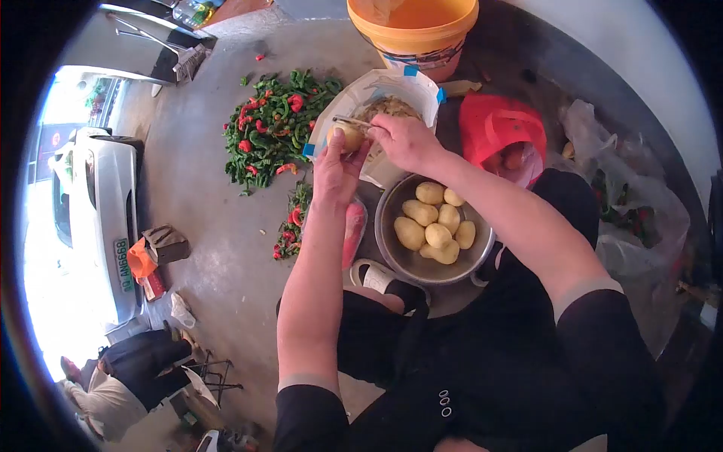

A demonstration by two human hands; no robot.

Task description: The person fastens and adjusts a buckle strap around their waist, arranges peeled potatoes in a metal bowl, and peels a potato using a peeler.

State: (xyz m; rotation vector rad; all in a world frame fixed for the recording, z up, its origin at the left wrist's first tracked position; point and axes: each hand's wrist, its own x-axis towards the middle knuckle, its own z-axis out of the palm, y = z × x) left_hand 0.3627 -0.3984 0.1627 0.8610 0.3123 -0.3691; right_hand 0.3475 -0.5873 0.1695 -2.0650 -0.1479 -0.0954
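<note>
My left hand (337, 169) is closed around a pale potato (349, 138). A peeler (351, 120) is gripped in my right hand (407, 141), with its head against or just above the top of the potato. Both hands are over a white container (429, 89) with blue corners, which holds a heap of brownish peelings (393, 108). Below my right forearm stands a metal bowl (385, 245) with several peeled potatoes (437, 235) in it.
Green and red peppers (279, 124) lie piled on the floor to the left, with a smaller pile (292, 226) nearer. An orange bucket (418, 41) stands ahead. At right are a red bag (501, 128) and a clear plastic bag (633, 173). Another person (124, 384) sits lower left.
</note>
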